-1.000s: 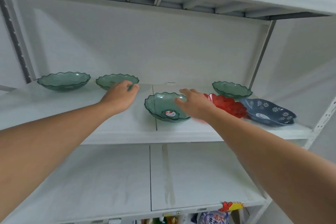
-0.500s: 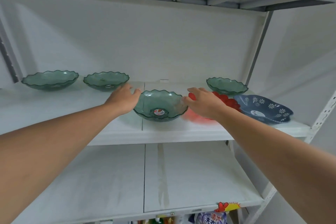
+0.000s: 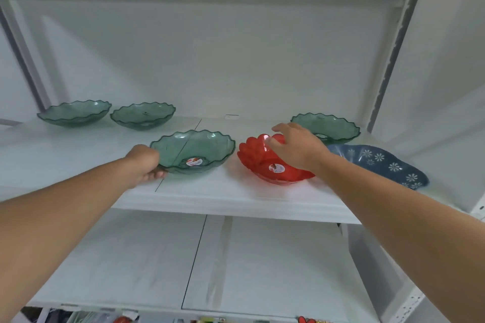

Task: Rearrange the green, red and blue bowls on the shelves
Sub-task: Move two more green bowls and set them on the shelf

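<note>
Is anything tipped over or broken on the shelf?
Nothing is broken or spilled. Only the red bowl looks tilted, its far rim raised by the right hand. The green bowls sit upright.

Left hand [image 3: 143, 162] fingers behind the green bowl [image 3: 193, 150] rim (grip unclear), blue bowl [image 3: 388, 165] partly behind the right forearm [image 3: 367, 191]

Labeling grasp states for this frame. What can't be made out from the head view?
- Left hand fingers: hidden behind the front green bowl; grip unclear.
- Red bowl far rim: covered by right hand.
- Bowl stickers: print too small to read.
- Blue bowl near-left edge: behind the right forearm.
- Items under the lower shelf: cut off by the bottom edge.
</note>
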